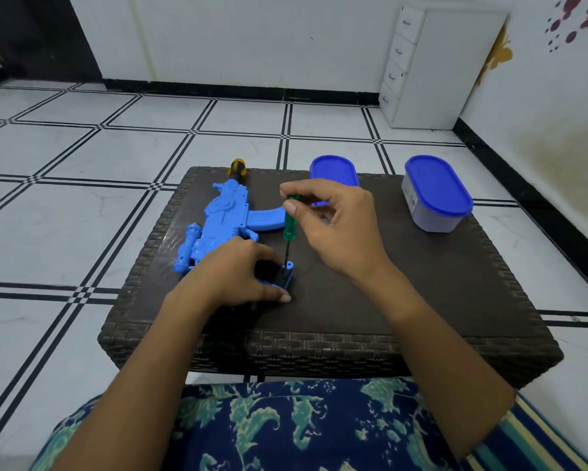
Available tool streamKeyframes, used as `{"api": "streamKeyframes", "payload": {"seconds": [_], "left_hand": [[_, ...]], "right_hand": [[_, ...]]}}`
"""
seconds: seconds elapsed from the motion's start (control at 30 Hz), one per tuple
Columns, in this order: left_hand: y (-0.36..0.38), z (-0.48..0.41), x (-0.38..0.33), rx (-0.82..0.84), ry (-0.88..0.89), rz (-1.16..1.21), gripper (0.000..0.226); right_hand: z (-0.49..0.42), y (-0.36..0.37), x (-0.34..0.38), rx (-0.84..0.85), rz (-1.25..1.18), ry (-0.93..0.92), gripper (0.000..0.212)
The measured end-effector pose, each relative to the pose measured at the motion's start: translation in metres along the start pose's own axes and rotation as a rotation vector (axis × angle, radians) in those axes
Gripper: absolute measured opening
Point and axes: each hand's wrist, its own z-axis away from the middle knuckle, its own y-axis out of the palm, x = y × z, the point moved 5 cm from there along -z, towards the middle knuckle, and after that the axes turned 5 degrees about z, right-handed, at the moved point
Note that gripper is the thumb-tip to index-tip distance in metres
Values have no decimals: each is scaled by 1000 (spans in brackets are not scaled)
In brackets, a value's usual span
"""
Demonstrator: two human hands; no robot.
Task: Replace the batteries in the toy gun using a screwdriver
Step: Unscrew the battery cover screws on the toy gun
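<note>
- Head view, location: the toy gun [224, 226] lies flat on the dark woven table [319, 341], left of centre. Its yellow-and-black muzzle is at the far edge and its near end points towards the person.
- Head view, left hand [238, 277]: the fingers are curled over the gun's near end, pinning it to the table.
- Head view, right hand [333, 226]: thumb and fingertips pinch the top of the green handle of the screwdriver [290, 222]. The tool stands near upright, and its shaft comes down at a small blue lug [289, 265] on the gun's near end.
- Handling, judged:
  - The gun looks like hollow moulded plastic: light, stiff and smooth. It is likely to slide or rock unless held down close to the screw, as it is now.
  - The lug is thin and may crack or strip under heavy pressure.
  - The fingertip pinch suits spinning the slender screwdriver but gives little downward force.
- Obscured:
  - The left hand covers most of the near end.
  - A dark recess [279, 275] shows beside the lug, but whether a cover sits on it cannot be told.
  - The screw head is too small to make out, and no batteries are visible.
- Also present: a blue-lidded tub [435, 195] stands at the table's far right, its contents unseen. A second blue lid [333, 169] is partly hidden behind the right hand.
</note>
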Motion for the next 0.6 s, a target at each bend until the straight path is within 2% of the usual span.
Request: {"api": "streamKeyframes", "payload": {"seconds": [0.13, 0.3, 0.6], "left_hand": [[-1, 1, -1, -2, -7, -7, 61], [-1, 0, -2, -22, 8, -32, 58], [-1, 1, -1, 3, -12, -3, 62]], "right_hand": [[3, 2, 1, 29, -92, 23, 13], [3, 5, 0, 34, -124, 9, 19], [1, -9, 3, -102, -51, -62, 15]]}}
